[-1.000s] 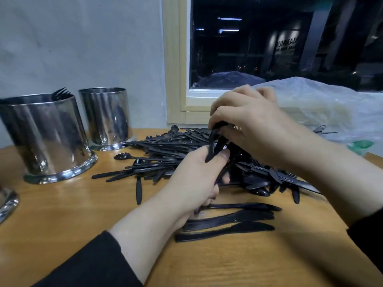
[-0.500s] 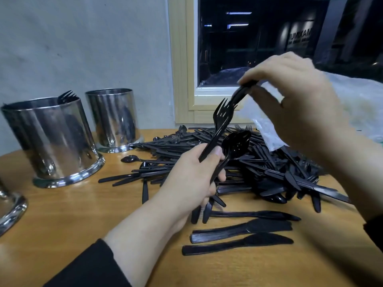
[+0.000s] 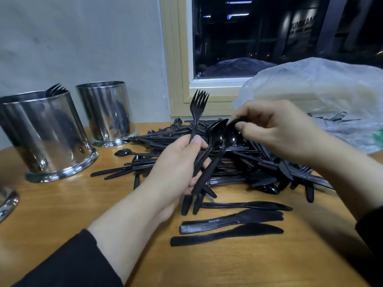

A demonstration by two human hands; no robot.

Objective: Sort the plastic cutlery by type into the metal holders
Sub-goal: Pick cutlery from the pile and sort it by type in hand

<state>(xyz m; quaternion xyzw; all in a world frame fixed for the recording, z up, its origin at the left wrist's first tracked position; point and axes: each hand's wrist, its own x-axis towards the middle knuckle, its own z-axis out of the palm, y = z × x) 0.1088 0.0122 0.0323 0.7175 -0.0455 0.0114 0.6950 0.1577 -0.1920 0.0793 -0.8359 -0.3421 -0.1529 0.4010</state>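
Gathering is the step in hand: the left hand (image 3: 178, 162) grips a fan of black cutlery, one fork (image 3: 196, 112) upright above spoons, while the right hand (image 3: 275, 129) pinches the bowl of a spoon (image 3: 226, 141) in that bunch. Unsorted cutlery (image 3: 259, 162) lies heaped mid-desk (image 3: 62, 204), three knives (image 3: 232, 221) nearer. Holders (image 3: 43, 133) stand at the far left edge; next, I judge, the bunch must be separated by type.

Black plastic cutlery (image 3: 238, 162) throughout, including fork (image 3: 198, 112) and three near knives (image 3: 232, 222); mirror-silver metal holders (image 3: 47, 133) at left; honey-toned wood-grain table (image 3: 62, 204); pale grey wall (image 3: 83, 38); cream window frame (image 3: 176, 59); translucent whitish bag (image 3: 321, 90); black sleeves (image 3: 68, 264).
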